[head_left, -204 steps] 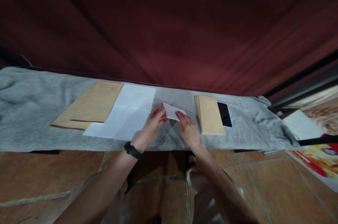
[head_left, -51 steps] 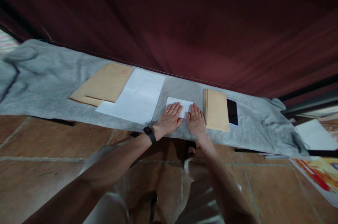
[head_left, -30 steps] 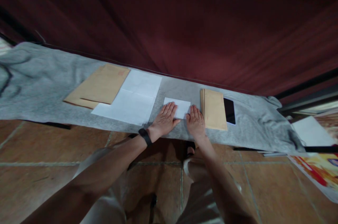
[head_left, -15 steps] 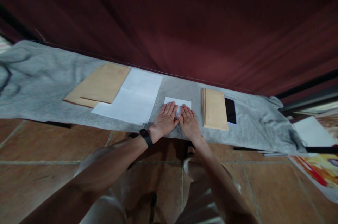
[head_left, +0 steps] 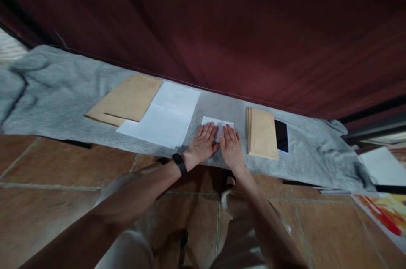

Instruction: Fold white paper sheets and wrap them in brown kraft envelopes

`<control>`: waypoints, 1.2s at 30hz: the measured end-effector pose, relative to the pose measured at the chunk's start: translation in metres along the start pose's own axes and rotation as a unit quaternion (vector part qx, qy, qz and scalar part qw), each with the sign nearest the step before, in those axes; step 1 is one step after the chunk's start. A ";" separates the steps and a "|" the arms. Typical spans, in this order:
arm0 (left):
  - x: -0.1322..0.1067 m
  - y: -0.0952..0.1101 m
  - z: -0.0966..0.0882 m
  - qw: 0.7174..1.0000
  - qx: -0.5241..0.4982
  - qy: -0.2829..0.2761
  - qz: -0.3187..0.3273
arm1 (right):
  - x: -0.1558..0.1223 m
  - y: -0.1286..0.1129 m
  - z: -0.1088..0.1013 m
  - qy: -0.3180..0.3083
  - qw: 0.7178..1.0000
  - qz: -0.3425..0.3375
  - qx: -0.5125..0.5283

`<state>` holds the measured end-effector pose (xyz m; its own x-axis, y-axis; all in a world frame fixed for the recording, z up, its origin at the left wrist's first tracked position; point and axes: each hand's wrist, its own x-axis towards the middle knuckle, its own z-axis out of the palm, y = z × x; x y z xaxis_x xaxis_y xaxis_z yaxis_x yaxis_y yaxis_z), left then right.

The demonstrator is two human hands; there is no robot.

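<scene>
while a grey cloth (head_left: 317, 150) underlies the whole arrangement, white sheets (head_left: 171, 121) at left lie open and flat, lightly creased across, partly beneath large brown envelopes (head_left: 133, 96). at right is a stack of narrower envelopes (head_left: 262, 134). between these groups, the left hand (head_left: 204, 141) and right hand (head_left: 231, 147) lie palm down, fingers extended, gripping nothing. under them, on the cloth, is a small white paper (head_left: 219, 123), apparently folded already and being pressed flat; the larger sheets are not folded small, and whether the envelopes are filled cannot be told.
</scene>
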<state>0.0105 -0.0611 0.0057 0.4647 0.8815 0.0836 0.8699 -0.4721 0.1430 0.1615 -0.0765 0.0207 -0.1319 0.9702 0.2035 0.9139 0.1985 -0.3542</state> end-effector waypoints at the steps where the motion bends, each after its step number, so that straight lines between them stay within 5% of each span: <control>1: 0.000 0.000 0.000 1.000 -0.001 -0.003 0.000 | 0.000 -0.002 -0.002 0.003 1.000 -0.019 0.016; 5: -0.002 0.001 0.004 1.000 -0.001 -0.003 0.018 | -0.004 -0.021 -0.013 0.018 0.989 -0.118 0.089; 9: -0.005 0.000 0.012 1.000 0.001 0.027 0.007 | -0.022 -0.065 -0.025 0.021 0.965 -0.215 0.150; 15: -0.003 0.000 0.010 0.999 0.007 0.036 0.003 | -0.060 -0.134 -0.028 -0.057 0.919 -0.365 0.139; 18: -0.002 0.000 0.008 0.999 0.005 0.032 0.009 | -0.067 -0.142 -0.028 -0.067 0.906 -0.363 0.205; 24: -0.002 -0.004 0.009 0.999 -0.023 0.019 0.014 | -0.045 -0.107 -0.038 0.039 0.930 -0.120 0.344; 29: -0.004 0.000 0.000 1.000 -0.026 0.014 0.010 | -0.014 -0.054 -0.029 0.088 0.966 -0.061 0.235; 36: 0.000 -0.003 -0.002 1.000 -0.015 0.008 -0.009 | -0.001 -0.001 0.015 -0.015 0.999 0.034 0.006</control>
<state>0.0073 -0.0594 0.0068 0.4455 0.8901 0.0959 0.8730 -0.4557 0.1738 0.1554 -0.0759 0.0072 -0.0822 0.9851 0.1509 0.9163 0.1342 -0.3774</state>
